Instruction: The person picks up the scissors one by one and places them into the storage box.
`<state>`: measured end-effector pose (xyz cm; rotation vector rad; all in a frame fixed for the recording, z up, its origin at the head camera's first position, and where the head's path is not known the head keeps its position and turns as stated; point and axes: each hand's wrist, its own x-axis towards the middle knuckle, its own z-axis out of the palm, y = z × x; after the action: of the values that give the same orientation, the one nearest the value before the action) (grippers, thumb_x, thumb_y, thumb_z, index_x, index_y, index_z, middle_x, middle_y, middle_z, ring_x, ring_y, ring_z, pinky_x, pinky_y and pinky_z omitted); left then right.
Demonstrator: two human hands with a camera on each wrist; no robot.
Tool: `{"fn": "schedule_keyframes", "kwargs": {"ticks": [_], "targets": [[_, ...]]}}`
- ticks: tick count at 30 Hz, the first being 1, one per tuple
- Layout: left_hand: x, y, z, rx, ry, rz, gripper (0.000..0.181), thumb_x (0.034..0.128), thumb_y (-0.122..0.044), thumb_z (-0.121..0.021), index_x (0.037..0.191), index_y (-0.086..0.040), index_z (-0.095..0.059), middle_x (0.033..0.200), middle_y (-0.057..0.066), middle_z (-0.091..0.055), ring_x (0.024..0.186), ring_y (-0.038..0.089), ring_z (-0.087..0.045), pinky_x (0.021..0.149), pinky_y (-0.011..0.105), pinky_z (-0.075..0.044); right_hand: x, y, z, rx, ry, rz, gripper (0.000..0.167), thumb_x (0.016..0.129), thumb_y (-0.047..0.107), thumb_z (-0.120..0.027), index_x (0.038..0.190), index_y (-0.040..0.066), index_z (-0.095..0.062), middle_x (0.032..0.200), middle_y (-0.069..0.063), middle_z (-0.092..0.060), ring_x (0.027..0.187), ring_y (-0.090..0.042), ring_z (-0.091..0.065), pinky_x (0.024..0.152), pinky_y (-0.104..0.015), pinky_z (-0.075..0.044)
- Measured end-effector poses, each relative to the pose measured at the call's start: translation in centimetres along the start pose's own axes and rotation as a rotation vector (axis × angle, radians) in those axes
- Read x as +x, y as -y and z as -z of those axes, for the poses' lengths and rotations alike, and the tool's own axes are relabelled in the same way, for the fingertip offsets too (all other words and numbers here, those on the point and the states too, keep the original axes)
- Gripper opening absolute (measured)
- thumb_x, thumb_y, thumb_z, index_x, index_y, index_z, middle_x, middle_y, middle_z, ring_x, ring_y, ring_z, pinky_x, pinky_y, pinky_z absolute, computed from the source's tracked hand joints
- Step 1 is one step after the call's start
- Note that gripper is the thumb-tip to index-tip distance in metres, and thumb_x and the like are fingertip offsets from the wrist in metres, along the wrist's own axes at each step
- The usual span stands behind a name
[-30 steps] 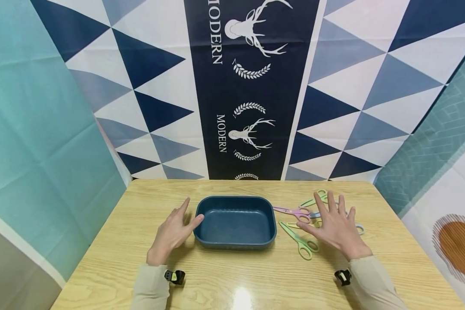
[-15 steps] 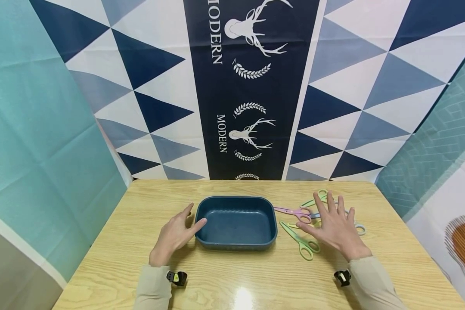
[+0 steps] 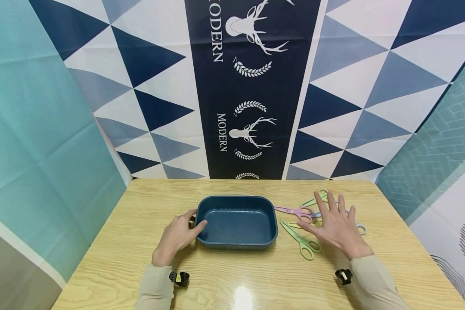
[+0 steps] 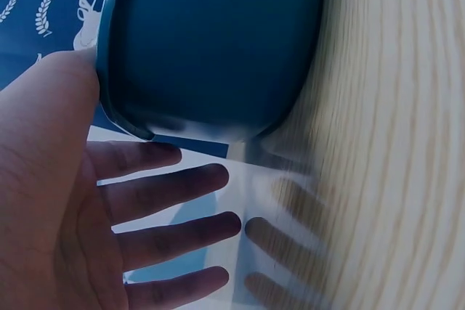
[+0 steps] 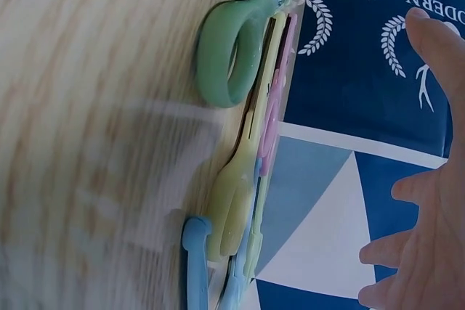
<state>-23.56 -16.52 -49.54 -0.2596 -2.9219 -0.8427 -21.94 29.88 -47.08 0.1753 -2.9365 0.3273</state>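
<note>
A dark blue rectangular container [image 3: 236,228] stands on the wooden table. My left hand [image 3: 177,236] is at its left end, thumb over the rim and fingers outside. In the left wrist view those fingers [image 4: 182,241] are straight and spread, apart from the wall. My right hand [image 3: 337,230] hovers with spread fingers over a loose group of scissors, holding none. Green scissors [image 3: 303,243] lie nearest the front, pink scissors [image 3: 294,211] behind them. Yellow scissors [image 5: 236,201] and blue scissors [image 5: 195,252] show in the right wrist view; the hand partly covers them in the head view.
More green scissors [image 3: 322,194] lie toward the back of the table [image 3: 224,280]. A patterned cloth [image 3: 248,94] hangs behind the table's far edge. Teal cloth [image 3: 50,142] hangs on the left side. The pink blades point at the container's right end.
My left hand has moved slightly right to the container, its thumb now over the rim and its fingers drawn closer to the outside. The right hand and scissors stay about where they were.
</note>
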Motion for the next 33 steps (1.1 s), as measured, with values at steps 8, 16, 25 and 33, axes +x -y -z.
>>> {"fn": "schedule_keyframes", "kwargs": {"ticks": [8,16,25,33], "targets": [[0.1,0.0,-0.1,-0.012,-0.006,-0.013,0.048,0.0979,-0.04,-0.065,0.138,-0.013,-0.063,0.113,0.008,-0.074,0.099,0.023,-0.072,0.08,0.048,-0.057,0.2,0.2,0.0,0.03,0.019,-0.001,0.112,0.086,0.079,-0.057,0.165,0.014,-0.013,0.165,-0.036,-0.012,0.148,-0.066,-0.006,0.105,-0.086,-0.008],[0.1,0.0,-0.2,-0.033,0.012,0.014,0.047,0.0976,-0.035,-0.064,0.139,-0.013,-0.062,0.117,0.008,-0.074,0.1,0.022,-0.072,0.081,0.048,-0.057,0.7,0.0,-0.2,0.052,0.037,-0.009,0.113,0.086,0.079,-0.058,0.166,0.013,-0.012,0.163,-0.038,-0.017,0.146,-0.068,-0.011,0.106,-0.084,-0.016],[0.1,-0.2,0.0,-0.036,0.013,0.016,0.046,0.0978,-0.035,-0.064,0.139,-0.014,-0.062,0.117,0.009,-0.073,0.1,0.022,-0.072,0.081,0.047,-0.057,0.9,-0.4,-0.4,0.079,0.052,-0.026,0.112,0.088,0.078,-0.057,0.166,0.013,-0.01,0.162,-0.038,-0.016,0.145,-0.069,-0.012,0.105,-0.084,-0.015],[-0.1,-0.2,0.2,-0.035,0.016,0.014,0.047,0.0981,-0.035,-0.064,0.139,-0.014,-0.061,0.117,0.009,-0.073,0.101,0.024,-0.072,0.08,0.047,-0.057,1.3,-0.7,-0.9,0.093,0.071,-0.03,0.111,0.088,0.078,-0.056,0.165,0.011,-0.012,0.161,-0.04,-0.018,0.144,-0.069,-0.014,0.105,-0.085,-0.019]]}}
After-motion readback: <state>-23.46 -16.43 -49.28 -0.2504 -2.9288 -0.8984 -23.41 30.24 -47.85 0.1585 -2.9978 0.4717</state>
